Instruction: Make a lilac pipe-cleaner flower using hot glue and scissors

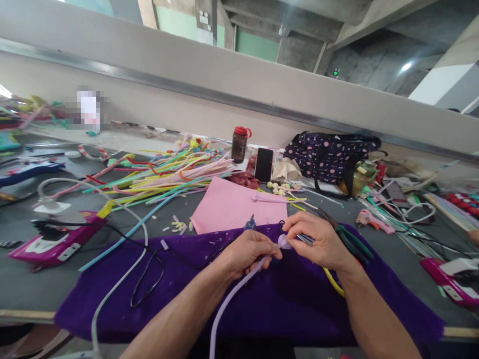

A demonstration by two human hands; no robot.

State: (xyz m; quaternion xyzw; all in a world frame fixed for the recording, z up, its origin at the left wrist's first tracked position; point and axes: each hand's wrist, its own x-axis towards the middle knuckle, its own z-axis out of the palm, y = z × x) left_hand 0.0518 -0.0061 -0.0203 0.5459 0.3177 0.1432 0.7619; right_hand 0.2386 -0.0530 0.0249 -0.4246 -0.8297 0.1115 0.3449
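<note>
My left hand [251, 253] is closed in a pinch on a lavender chenille stem [234, 294], just below its coiled, bud-like head [284, 242]. The stem's long tail curves down toward me. My right hand [316, 239] is closed too, its fingertips against the coiled head. A slim silvery metal tool [305, 239] shows between its fingers; its tip is hidden. Behind my left hand, a blue glue gun [250, 223] is partly covered. Both hands are above a purple cloth [179, 294]. Green-handled pliers [354, 242] lie beside my right hand.
Pink sheet [232, 207] and bundled chenille stems [175, 174] lie ahead. A bottle [239, 144], phone [264, 165] and patterned bag [329, 157] stand at the back. Magenta power strips [56, 244] flank the cloth; a white cable [116, 294] crosses it. Pink glue gun [374, 222] at right.
</note>
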